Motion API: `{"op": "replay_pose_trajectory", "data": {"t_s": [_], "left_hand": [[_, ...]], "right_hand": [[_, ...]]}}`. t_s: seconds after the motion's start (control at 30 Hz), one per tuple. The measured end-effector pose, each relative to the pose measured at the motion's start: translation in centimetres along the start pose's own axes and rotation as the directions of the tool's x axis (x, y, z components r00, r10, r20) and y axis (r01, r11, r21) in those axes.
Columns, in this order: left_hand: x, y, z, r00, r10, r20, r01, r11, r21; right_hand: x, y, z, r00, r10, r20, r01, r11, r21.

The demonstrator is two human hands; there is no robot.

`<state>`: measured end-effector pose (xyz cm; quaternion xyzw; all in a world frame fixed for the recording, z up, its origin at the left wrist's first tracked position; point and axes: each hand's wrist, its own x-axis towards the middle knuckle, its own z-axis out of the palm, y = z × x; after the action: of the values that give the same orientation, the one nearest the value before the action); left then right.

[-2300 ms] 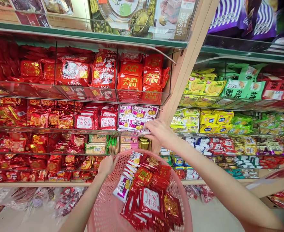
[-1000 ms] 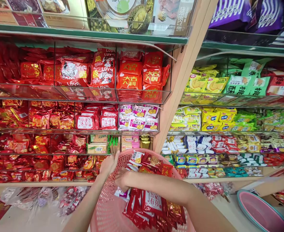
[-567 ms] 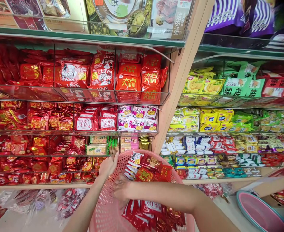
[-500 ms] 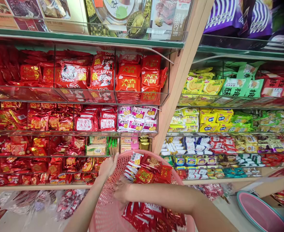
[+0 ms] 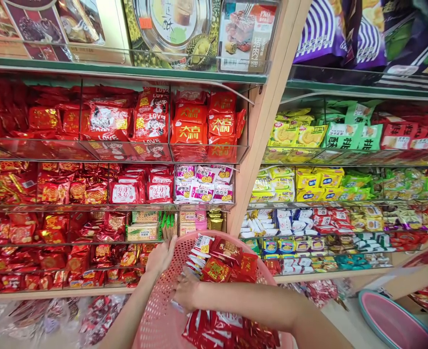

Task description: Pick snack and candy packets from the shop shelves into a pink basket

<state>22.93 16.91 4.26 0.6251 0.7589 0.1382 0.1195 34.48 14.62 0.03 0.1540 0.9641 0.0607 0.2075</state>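
A pink perforated basket (image 5: 156, 310) is tilted in front of me. My left hand (image 5: 160, 257) grips its left upper rim. Inside the basket, my right hand (image 5: 185, 291) has its fingers curled down beside a row of small white packets (image 5: 196, 259); a bit of a pale packet shows under the fingers, but the fingertips are hidden. Red packets (image 5: 217, 269) lie above my right forearm, and more red packets (image 5: 224, 329) lie below it.
Shelves of red packets (image 5: 57, 189) stand ahead on the left, yellow and green ones (image 5: 308, 184) on the right. A wooden upright (image 5: 257, 116) divides them. Plastic bags (image 5: 64, 312) lie under the shelves. A pink and blue basin (image 5: 392, 320) stands at the lower right.
The shelves sit slightly lower and further left in view. My right hand has shifted slightly within the basket, and a pale packet edge now shows beneath it. My left hand still holds the rim.
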Motion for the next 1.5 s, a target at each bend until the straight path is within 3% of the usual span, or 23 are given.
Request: {"op": "replay_pose_trajectory", "data": {"t_s": [0.1,0.23,0.37,0.47,0.53,0.57,0.63,0.73,0.8,0.83,0.9,1.07,1.5], "left_hand": [[0.2,-0.3,0.2,0.999,0.035,0.016,-0.034,0.999,-0.028],[0.5,-0.6,0.4,0.999,0.046,0.021,-0.045,0.998,-0.05],[0.6,-0.6,0.4,0.999,0.041,0.029,-0.039,0.998,-0.056],[0.5,-0.5,0.2,0.998,0.041,0.047,-0.039,0.998,-0.047],[0.5,-0.4,0.2,0.997,0.042,0.058,-0.04,0.998,-0.045],[0.4,-0.4,0.1,0.997,0.041,0.06,-0.038,0.998,-0.05],[0.4,-0.4,0.1,0.998,0.031,0.057,-0.027,0.997,-0.067],[0.4,-0.4,0.2,0.999,0.022,0.048,-0.019,0.997,-0.077],[0.3,-0.4,0.2,0.999,0.02,0.044,-0.016,0.996,-0.085],[0.3,-0.4,0.2,0.999,0.018,0.043,-0.014,0.996,-0.089],[0.3,-0.4,0.1,0.999,0.014,0.042,-0.01,0.995,-0.094],[0.3,-0.3,0.0,0.999,0.014,0.051,-0.008,0.994,-0.111],[0.4,-0.3,0.0,0.999,0.026,0.036,-0.022,0.994,-0.109]], "right_hand": [[0.1,0.0,-0.2,1.0,-0.009,-0.016,0.009,1.0,-0.003],[-1.3,-0.2,-1.7,0.985,-0.014,-0.173,0.024,0.998,0.056],[-5.3,0.3,-5.1,0.946,-0.023,-0.323,0.075,0.986,0.148],[-8.8,2.0,-8.2,0.873,0.11,-0.475,0.048,0.95,0.309],[-10.7,4.0,-9.9,0.765,0.305,-0.568,-0.018,0.891,0.454],[-11.4,5.2,-10.5,0.682,0.425,-0.596,-0.062,0.845,0.531],[-12.5,8.0,-11.3,0.484,0.636,-0.602,-0.127,0.731,0.67],[-13.4,12.4,-11.6,0.194,0.809,-0.554,-0.141,0.582,0.801],[-13.6,14.8,-11.4,0.074,0.868,-0.491,-0.127,0.496,0.859],[-13.5,15.6,-11.2,0.044,0.889,-0.455,-0.114,0.457,0.882],[-13.2,16.8,-11.0,0.031,0.923,-0.385,-0.079,0.386,0.919],[-12.1,17.0,-10.7,0.089,0.964,-0.25,0.005,0.25,0.968],[-11.3,17.8,-10.2,0.103,0.967,-0.232,-0.006,0.234,0.972]]}}
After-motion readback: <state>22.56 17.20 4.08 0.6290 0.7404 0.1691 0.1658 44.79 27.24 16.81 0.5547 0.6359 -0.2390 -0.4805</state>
